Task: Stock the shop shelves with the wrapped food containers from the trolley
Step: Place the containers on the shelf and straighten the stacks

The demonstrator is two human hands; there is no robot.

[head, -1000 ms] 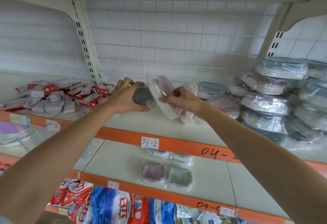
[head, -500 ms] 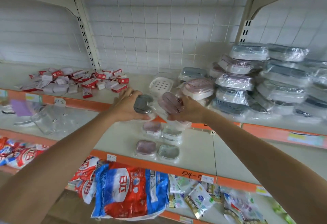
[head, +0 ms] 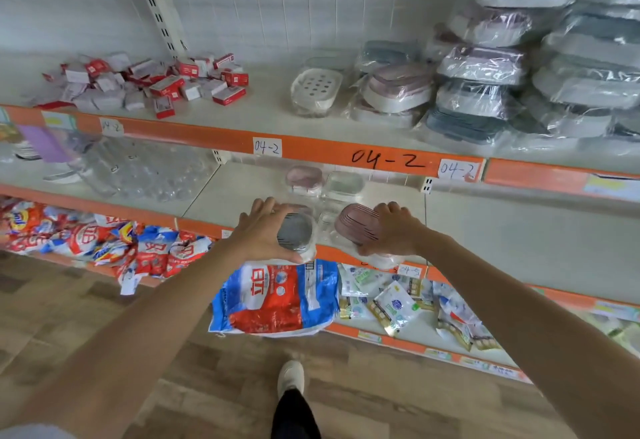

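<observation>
Containers: two small wrapped ones were in hand at the front edge of the middle shelf point(head: 502, 230). The grey-lid container point(head: 294, 232) sat in the left hand point(head: 263, 230), thumb under its near side and fingers curled over the far side. The pink-lid container point(head: 356, 223) was gripped by the right hand point(head: 394, 230), fingers wrapped over its right end, lid tilted toward the camera. The two were near each other, not clearly touching.

Just behind them on that shelf lay two more small containers, pink point(head: 304, 177) and clear-green point(head: 344, 182), side by side; at least one more seemed to sit half hidden behind the hands.

Step, as judged: placing this pair on the middle shelf, in front of the row already there. Next move would call for lowering both flat, lids up, lined up with the back pair, then letting go; the pink one needs levelling first.

Upper shelf: big wrapped stacks point(head: 519, 67) at right, a soap dish point(head: 316, 88), red boxes point(head: 166, 81) at left. Detergent bag point(head: 277, 296) below. Trolley not in view.
</observation>
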